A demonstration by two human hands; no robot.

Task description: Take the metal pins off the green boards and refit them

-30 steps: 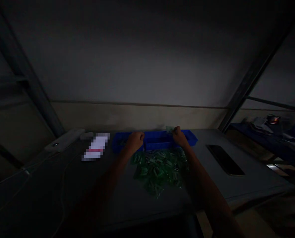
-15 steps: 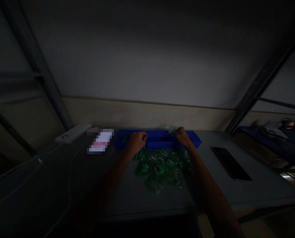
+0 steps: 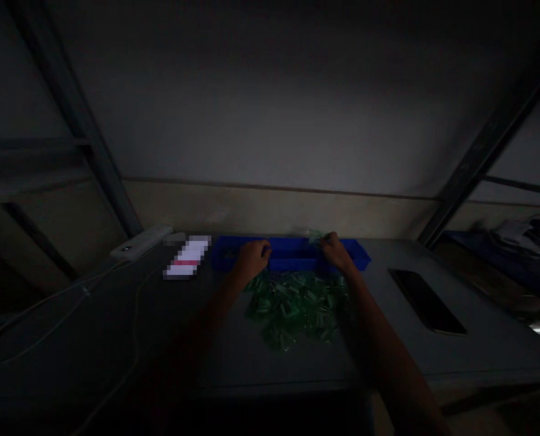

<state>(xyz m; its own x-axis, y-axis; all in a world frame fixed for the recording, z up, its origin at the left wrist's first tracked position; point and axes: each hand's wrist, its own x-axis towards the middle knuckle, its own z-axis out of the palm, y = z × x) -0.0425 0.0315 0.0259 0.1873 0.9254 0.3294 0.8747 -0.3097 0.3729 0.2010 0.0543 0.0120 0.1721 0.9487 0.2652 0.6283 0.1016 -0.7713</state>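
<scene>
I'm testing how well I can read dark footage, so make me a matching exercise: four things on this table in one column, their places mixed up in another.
Things:
1. blue tray
2. green pile of small parts
3. dark phone
4. white cable

Places:
A. left part of the table
B. right part, lying flat
C. far edge, by the wall
D. just nearer than the tray, between the forearms

Pairs: 1-C, 2-D, 3-B, 4-A

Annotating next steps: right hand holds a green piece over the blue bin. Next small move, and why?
Probably lower the right hand and drop the green piece into the blue bin: it's pinched just above the far rim, and the left hand rests fisted at the bin's near rim.
</scene>
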